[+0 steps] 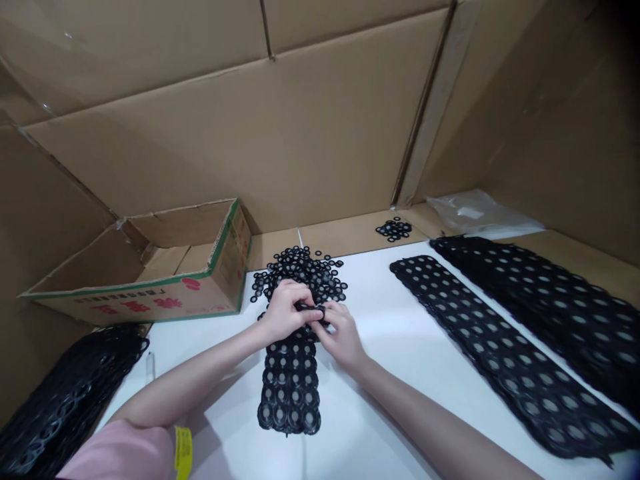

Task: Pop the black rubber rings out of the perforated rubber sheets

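Observation:
Both of my hands meet over the middle of the table, with the fingers closed and pinching around a small black ring piece (316, 309). My left hand (290, 310) grips it from the left, and my right hand (341, 333) holds it from the right. Its exact shape is partly covered by the fingers. Just behind the hands lies a loose pile of small black rings (305, 267). Below them a black sheet of joined rings (289, 393) with pale round centres lies flat, stretching toward me; its far end is hidden under my hands.
Two long black ring sheets (480, 327) lie on the right of the white table (365, 413). A stack of black strips (70, 393) is at left, by an open cardboard box (150, 303). A small ring pile (394, 229) and plastic bag (483, 210) sit behind.

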Demonstrator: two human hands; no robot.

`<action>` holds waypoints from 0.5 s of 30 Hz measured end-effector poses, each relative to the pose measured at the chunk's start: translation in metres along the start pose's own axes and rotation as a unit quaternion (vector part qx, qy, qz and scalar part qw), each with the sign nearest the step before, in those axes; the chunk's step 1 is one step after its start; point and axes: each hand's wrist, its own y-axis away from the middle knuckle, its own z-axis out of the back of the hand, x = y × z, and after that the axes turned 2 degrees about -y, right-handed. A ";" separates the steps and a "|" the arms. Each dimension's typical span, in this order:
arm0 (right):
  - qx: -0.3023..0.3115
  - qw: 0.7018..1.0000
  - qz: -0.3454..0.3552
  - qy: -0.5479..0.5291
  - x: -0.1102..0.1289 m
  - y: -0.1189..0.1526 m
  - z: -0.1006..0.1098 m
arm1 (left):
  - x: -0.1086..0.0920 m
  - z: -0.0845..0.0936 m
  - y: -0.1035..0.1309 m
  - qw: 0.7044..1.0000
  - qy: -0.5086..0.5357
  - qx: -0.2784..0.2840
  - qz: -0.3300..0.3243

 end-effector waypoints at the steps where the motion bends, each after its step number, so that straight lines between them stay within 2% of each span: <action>1: 0.000 1.000 -0.003 -0.006 0.001 0.000 0.000 | 0.001 0.003 -0.001 1.000 -0.008 0.017 -0.010; 6: -0.005 0.999 -0.016 -0.043 0.004 -0.001 0.001 | 0.003 0.015 -0.003 0.996 -0.026 0.075 -0.052; 15: 0.009 1.000 -0.005 -0.013 0.000 0.000 0.000 | 0.005 0.012 -0.003 0.997 0.033 0.057 -0.042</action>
